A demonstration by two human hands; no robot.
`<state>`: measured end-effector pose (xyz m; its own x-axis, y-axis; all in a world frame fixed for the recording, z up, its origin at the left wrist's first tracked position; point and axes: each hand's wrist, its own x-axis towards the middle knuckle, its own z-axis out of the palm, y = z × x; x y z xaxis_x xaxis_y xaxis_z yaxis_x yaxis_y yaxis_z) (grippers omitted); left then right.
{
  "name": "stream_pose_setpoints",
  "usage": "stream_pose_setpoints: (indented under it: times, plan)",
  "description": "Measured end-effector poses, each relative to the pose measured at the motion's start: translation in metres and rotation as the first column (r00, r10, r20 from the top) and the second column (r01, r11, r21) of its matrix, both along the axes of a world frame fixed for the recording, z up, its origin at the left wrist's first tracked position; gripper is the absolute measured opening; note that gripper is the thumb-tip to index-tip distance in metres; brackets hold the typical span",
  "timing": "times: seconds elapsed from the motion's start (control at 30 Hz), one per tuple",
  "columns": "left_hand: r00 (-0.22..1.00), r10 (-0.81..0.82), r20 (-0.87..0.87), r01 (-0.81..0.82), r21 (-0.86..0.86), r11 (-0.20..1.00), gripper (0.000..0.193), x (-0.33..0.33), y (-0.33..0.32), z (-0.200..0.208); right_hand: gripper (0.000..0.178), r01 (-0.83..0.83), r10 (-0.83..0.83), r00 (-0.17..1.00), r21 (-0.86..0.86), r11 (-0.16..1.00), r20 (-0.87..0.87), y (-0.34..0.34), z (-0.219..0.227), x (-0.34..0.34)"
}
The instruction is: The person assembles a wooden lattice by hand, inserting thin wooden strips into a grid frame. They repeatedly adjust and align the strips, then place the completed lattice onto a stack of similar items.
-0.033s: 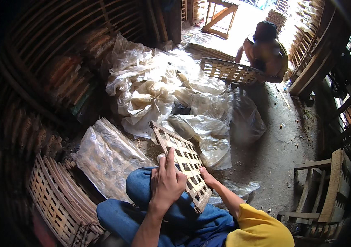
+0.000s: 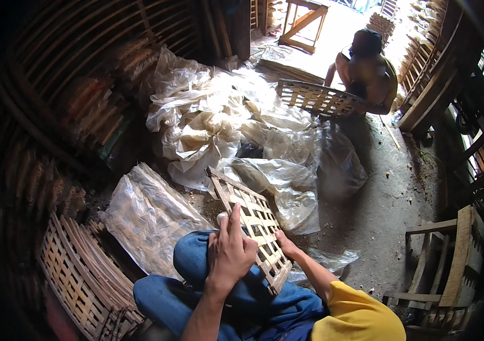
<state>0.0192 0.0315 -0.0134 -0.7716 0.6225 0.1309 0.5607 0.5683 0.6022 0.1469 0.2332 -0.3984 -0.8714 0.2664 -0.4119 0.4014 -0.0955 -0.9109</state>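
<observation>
A woven bamboo tray (image 2: 260, 224) with a wooden rim leans across my knees, slanted from upper left to lower right. My right hand (image 2: 284, 244) grips its right edge, the fingers partly hidden behind the slats. In front of the tray's left side is my left hand (image 2: 232, 253), index finger stretched out and thumb apart, with nothing visible in it. Something small and white (image 2: 221, 217) shows at another of its fingertips; I cannot make out what it is. Whether the left hand touches the tray is unclear.
Crumpled clear plastic sheeting (image 2: 213, 119) heaps ahead. A folded sheet (image 2: 154, 204) lies left of my knees, beside stacked bamboo trays (image 2: 80, 278). Another person (image 2: 367, 74) crouches at far right with a similar tray (image 2: 316, 98). A wooden frame (image 2: 458, 256) stands at right.
</observation>
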Motion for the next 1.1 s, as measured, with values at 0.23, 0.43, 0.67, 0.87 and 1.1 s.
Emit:
stream_pose_setpoints:
  times: [0.23,0.43,0.67,0.87,1.1]
  plan:
    - [1.0,-0.004,0.006,0.004,0.0,1.0,0.073,0.001,0.0,0.004,0.072,-0.053,0.047,0.998,0.118,0.992,0.045,0.007,-0.013,0.007]
    - [1.0,0.003,0.002,-0.003,-0.01,1.0,0.073,-0.006,0.002,0.005,0.071,-0.072,0.064,0.996,0.15,0.986,0.063,0.012,-0.008,-0.003]
    - [1.0,0.012,0.015,-0.012,-0.028,1.0,0.074,-0.006,-0.002,0.003,0.064,-0.024,0.004,0.995,0.208,0.978,0.099,0.001,0.019,-0.007]
    - [0.994,-0.003,-0.106,0.007,0.03,1.0,0.075,-0.012,0.005,0.003,0.051,0.189,-0.209,0.977,0.287,0.939,0.04,0.001,0.014,-0.011]
    - [1.0,-0.01,0.024,0.011,-0.035,0.999,0.076,-0.005,0.003,0.005,0.04,0.206,-0.183,0.978,0.637,0.743,-0.103,0.0,0.06,-0.006]
